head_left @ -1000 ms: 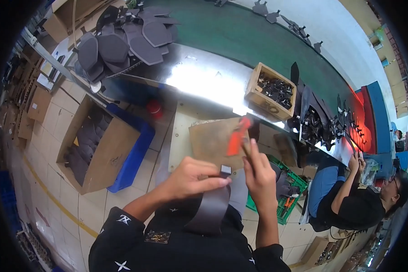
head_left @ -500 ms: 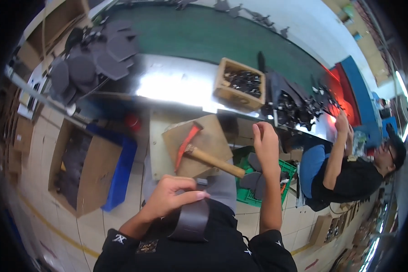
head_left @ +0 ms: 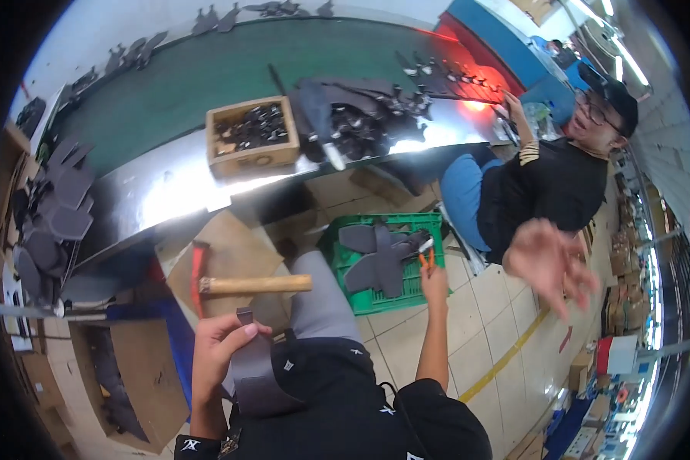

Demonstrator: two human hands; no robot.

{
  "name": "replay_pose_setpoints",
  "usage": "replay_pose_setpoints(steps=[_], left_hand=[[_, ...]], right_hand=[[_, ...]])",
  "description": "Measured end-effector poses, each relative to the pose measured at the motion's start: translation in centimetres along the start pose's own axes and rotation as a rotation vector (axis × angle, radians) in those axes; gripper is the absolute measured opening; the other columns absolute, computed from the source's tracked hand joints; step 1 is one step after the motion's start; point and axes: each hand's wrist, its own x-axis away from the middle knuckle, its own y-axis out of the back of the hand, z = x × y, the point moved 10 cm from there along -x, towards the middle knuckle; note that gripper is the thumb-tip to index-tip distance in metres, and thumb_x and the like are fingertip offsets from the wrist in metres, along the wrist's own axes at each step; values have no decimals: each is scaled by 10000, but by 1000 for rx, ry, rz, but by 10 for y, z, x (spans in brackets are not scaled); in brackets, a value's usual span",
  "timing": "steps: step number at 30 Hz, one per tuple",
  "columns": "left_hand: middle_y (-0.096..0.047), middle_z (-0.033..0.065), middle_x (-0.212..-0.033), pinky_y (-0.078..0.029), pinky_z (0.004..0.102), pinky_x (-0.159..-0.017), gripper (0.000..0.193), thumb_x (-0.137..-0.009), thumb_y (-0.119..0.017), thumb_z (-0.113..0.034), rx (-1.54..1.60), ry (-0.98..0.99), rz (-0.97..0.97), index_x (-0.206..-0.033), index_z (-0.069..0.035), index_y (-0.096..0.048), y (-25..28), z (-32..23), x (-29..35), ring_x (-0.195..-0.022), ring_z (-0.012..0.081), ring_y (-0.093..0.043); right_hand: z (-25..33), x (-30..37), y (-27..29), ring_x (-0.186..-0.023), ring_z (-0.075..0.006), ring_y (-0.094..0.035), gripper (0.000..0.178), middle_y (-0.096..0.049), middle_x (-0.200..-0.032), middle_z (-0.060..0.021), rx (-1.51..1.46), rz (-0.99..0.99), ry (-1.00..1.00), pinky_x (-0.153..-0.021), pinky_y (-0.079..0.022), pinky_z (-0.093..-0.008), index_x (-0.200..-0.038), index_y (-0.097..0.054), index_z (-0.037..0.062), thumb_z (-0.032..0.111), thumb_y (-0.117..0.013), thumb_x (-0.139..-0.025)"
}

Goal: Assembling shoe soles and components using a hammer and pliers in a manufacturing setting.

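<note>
My left hand [head_left: 216, 343] is closed on a wide, curved dark grey-brown strap piece [head_left: 262, 379], holding it by its narrow end in front of my body. To the right, my right hand [head_left: 435, 285] reaches to the green plastic basket [head_left: 395, 307], its fingers round the orange handles of a small hand tool [head_left: 428, 259]; the tool's exact kind is unclear. Several dark grey flat pieces [head_left: 376, 261] lie in that basket. A hammer [head_left: 257, 284] with a red head and wooden handle rests on a brown board [head_left: 222, 230] before me.
An open wooden box [head_left: 253, 162] of small dark parts stands on the metal bench edge beside a green belt [head_left: 184, 84]. Dark pieces [head_left: 69, 184] pile up at left, above a cardboard box [head_left: 149, 376]. A co-worker [head_left: 544, 184] sits at right, one blurred hand [head_left: 552, 264] stretched my way.
My view has swung right. My right hand has gone from raised and empty down to the orange-handled tool at the basket. The co-worker's hand has reached out. My left hand still grips the strap.
</note>
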Motion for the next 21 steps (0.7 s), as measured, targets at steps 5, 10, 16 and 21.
replay_pose_setpoints(steps=[5,10,16,21], left_hand=[[-741,149,-868,-492,252,-682,236,-874,-655,-163,-77,27,82,-760,43,-656,-30,10,-20,-762,136,-662],[-733,158,-840,-509,260,-699,221,-870,-646,-128,-37,68,90,-751,58,-651,-48,0,-22,-771,155,-674],[-731,173,-841,-527,274,-702,203,-869,-641,-101,-5,67,96,-746,61,-646,-54,-2,-32,-757,172,-681],[-731,178,-860,-526,276,-700,193,-868,-641,-97,58,76,85,-752,57,-644,-51,10,-43,-759,174,-680]], right_hand=[[-26,15,-52,-982,-382,-602,361,-587,-1068,-176,12,8,75,-797,-509,-488,-1097,-497,28,270,-674,-895],[-35,3,-48,-943,-434,-624,339,-609,-1019,-245,-176,-38,-7,-814,-499,-506,-1167,-459,7,85,-645,-895],[-48,19,-32,-909,-306,-665,452,-625,-1076,-201,-737,22,-242,-754,-555,-362,-1257,-421,0,-11,-645,-865],[-41,49,-6,-862,-147,-646,424,-675,-958,-107,-1074,52,-372,-687,-526,-263,-1225,-513,-18,-12,-683,-836]])
